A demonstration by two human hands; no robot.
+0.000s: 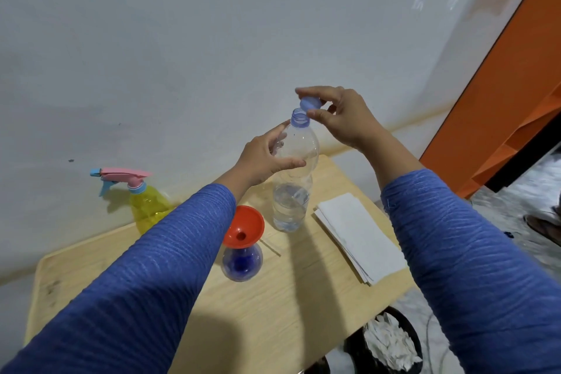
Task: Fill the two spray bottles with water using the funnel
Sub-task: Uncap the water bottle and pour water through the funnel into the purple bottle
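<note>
- My left hand grips the water bottle at frame centre; my right hand pinches its cap, off the neck
- Funnel sits in the blue bottle, apparently unfilled; yellow sprayer, left, already capped

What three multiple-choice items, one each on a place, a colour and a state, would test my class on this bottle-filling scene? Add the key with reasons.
1. Where does the funnel sit?
A. In the mouth of the blue bottle
B. On the paper stack
C. In the yellow bottle

2. What colour is the trigger head of the yellow spray bottle?
A. Green
B. Pink and blue
C. Black

3. What state is the water bottle in?
A. Capped and full
B. Lying down
C. Open, partly filled

Key: 1 A, its spout stands in that bottle's neck. 2 B, as seen by the wall. 3 C, the right hand holds the cap off the neck while the left hand grips the body.
</note>
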